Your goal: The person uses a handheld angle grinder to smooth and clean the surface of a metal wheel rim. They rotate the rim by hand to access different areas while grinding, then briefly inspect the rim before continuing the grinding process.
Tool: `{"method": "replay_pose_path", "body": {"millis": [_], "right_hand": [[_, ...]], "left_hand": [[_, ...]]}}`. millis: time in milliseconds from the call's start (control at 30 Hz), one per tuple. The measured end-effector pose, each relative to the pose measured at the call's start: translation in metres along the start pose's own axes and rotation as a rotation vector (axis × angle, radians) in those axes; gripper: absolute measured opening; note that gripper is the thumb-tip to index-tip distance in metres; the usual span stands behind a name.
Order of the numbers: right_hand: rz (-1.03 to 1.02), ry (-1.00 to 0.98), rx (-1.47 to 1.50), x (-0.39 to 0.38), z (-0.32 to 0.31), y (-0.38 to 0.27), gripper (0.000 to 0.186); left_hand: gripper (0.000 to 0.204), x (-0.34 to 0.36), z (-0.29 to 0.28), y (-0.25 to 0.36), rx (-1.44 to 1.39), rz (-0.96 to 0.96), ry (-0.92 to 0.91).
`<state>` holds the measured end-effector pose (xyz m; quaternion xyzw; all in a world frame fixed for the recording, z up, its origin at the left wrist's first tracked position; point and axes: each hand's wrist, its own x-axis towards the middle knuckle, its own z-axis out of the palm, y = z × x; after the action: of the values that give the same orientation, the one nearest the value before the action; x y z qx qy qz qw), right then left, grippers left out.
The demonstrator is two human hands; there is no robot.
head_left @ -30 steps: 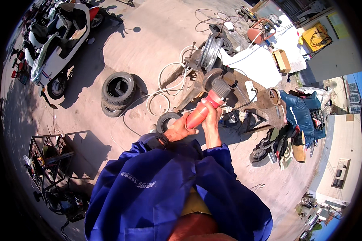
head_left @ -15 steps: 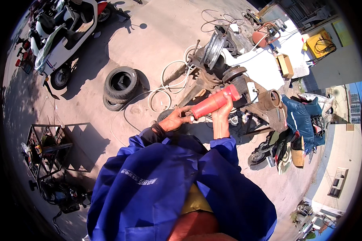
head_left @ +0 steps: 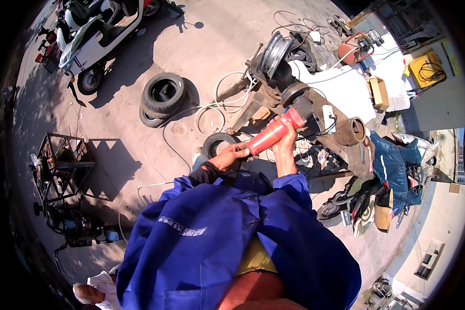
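Note:
Between my hands is a red cylindrical tool [head_left: 267,138], tilted with its wider end up and to the right. My left hand [head_left: 228,157] grips its lower-left end, thumb along the side. Wrapped round the body near the wider end is my right hand [head_left: 285,147]. A dark ribbed piece [head_left: 303,107] shows just beyond that end; whether it belongs to the tool I cannot tell. Under and past it stands a rusty metal bench [head_left: 354,157] carrying a metal cup-like cylinder [head_left: 351,130] and a dark round wheel [head_left: 294,94].
Stacked tyres [head_left: 164,93] lie ahead left, and another tyre [head_left: 219,144] sits near my left hand. A pale hose [head_left: 212,107] loops over the ground. A metal rim [head_left: 275,56] stands behind the bench. At left is a metal-frame rack [head_left: 64,168]; a person [head_left: 106,289] appears lower left.
The view has shifted, so the surroundings sit further right. A person has come into view at lower left. Both hands keep their grip on the red tool, which has barely moved.

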<state>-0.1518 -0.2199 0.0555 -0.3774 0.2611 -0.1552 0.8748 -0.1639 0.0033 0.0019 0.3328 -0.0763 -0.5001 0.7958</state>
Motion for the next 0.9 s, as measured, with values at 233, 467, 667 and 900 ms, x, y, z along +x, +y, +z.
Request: {"method": "replay_pose_path", "body": {"millis": [233,467,667,900], "right_hand": [[-0.043,0.031,0.055,-0.008,0.003,0.011,0.034],[-0.108,0.063,0.071,-0.016,0.027,0.022,0.040],[-0.084,0.093,0.132,-0.029,0.046,0.037,0.038],[-0.072,0.109,0.123,-0.034,0.045,0.049,0.041]], "left_hand": [[0.058,-0.002,-0.014,0.020,-0.070,-0.105,-0.055],[0.048,-0.007,-0.036,0.046,-0.132,-0.253,-0.105],[0.041,-0.021,-0.044,0.067,-0.129,-0.341,-0.076],[0.047,-0.017,-0.072,0.054,-0.189,-0.457,-0.129]]}}
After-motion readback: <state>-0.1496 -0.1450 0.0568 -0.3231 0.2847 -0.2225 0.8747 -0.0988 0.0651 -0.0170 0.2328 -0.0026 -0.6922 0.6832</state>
